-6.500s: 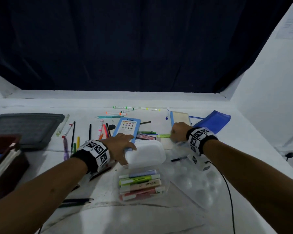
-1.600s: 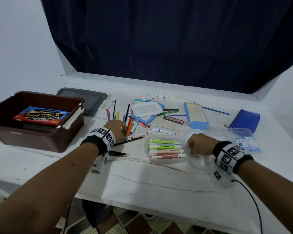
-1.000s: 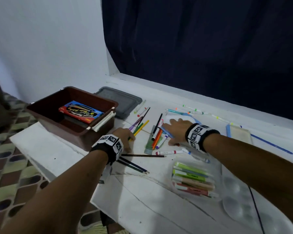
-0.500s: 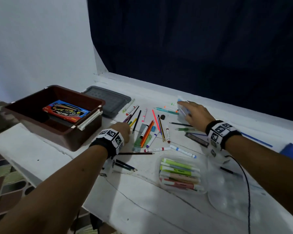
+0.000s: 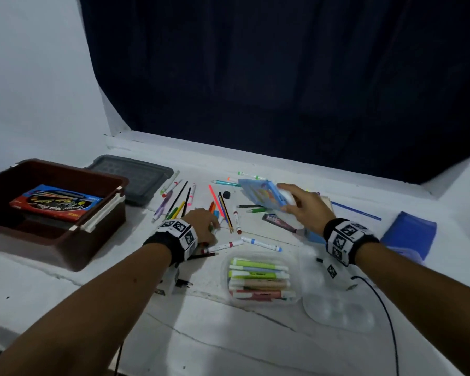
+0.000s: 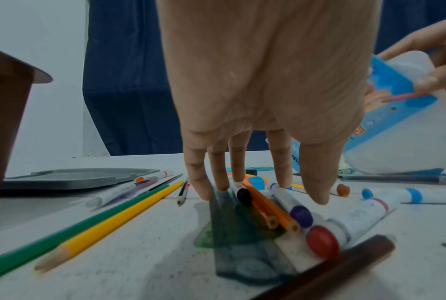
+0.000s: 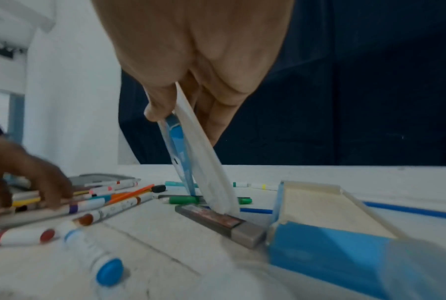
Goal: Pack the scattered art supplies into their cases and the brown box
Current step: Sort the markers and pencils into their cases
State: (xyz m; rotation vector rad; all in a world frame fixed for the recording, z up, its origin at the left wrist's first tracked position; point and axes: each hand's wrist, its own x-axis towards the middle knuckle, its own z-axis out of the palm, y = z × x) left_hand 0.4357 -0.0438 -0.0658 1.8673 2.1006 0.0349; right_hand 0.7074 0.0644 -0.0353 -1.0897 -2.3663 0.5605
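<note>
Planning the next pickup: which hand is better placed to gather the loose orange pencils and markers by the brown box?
Left. The left hand already rests its fingers on those pencils, while the right hand is busy holding the blue case.

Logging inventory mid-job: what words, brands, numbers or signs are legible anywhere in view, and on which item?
No wording can be read for certain.
Red and blue flat packet in the brown plastic box: script lettering, upside down, too blurred.
Light blue flat case held by the right hand: coloured print, unreadable.
Dark slim box with red label: blurred.
Black wristbands: black-and-white square code marks, no letters.
</note>
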